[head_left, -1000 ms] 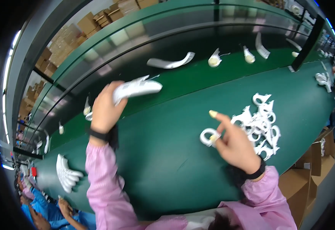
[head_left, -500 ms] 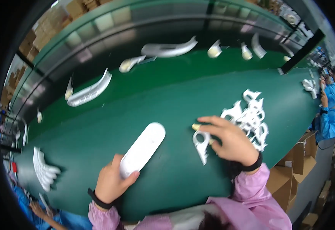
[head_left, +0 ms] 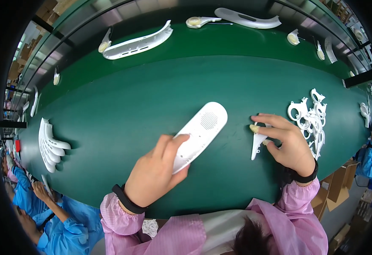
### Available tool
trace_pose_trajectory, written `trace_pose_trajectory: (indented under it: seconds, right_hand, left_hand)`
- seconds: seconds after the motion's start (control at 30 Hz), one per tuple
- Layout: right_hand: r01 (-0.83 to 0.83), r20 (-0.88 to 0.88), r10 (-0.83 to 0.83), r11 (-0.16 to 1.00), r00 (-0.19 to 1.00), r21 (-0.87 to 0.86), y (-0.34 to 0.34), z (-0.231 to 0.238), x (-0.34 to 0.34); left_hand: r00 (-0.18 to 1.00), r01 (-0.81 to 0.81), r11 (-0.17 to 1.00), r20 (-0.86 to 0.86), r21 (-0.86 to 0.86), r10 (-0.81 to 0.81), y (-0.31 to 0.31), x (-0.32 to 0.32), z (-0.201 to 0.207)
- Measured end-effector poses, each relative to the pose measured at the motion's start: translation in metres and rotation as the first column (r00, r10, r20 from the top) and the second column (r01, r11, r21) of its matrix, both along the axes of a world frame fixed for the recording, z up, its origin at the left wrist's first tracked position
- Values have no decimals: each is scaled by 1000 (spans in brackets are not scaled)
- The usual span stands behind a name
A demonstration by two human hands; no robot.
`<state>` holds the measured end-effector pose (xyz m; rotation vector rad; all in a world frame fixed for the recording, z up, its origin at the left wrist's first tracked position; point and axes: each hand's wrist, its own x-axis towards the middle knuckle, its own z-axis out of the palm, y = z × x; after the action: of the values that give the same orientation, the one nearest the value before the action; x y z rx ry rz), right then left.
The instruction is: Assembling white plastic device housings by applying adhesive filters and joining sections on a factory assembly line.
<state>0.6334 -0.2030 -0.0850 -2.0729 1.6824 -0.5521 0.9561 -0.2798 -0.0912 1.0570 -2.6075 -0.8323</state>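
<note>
A long white plastic housing (head_left: 203, 123), rounded at its far end and with a patch of small holes there, lies tilted in my left hand (head_left: 154, 170). My fingers reach over its near half, and the thumb is by its lower right edge. My right hand (head_left: 286, 140), with yellow covers on two fingertips, grips a small white ring part with a pointed tail (head_left: 257, 144). The fingers hide most of the ring; its tail points toward me. Just beyond that hand is a pile of similar white ring parts (head_left: 311, 119).
Curved white shells (head_left: 50, 146) lie fanned at the left of the green table (head_left: 130, 97). Along the far strip sit more shells (head_left: 139, 42) and small parts with round cream pads (head_left: 194, 22). Blue-sleeved people work at left and right. An open cardboard box (head_left: 337, 182) stands below the right edge.
My left hand has shifted its grip farther over the housing, whose holed patch now shows clearly. My right fingers cover more of the ring part. The whole view has swung.
</note>
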Motion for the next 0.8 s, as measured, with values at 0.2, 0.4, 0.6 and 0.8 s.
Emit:
trace_pose_trajectory:
  seconds: [0.2,0.4,0.6,0.8]
  right_hand:
    - [146,-58,-150,986,987,-78,-2,-3,8]
    - [135,-18,-135,991,991,-11,-5,7,14]
    - [46,-25,-50,990,998,-134,-7,-6,13]
    - [150,9,-152,963,988,-226,-8,-2,17]
  left_hand:
    - [996,78,994,40,75,-81,5,5,8]
    - [998,58,996,21,74,-59,3,6,7]
    - [999,51,996,8,76,-51,8,9,7]
    - [994,92,989,54,114,-99,13,15,11]
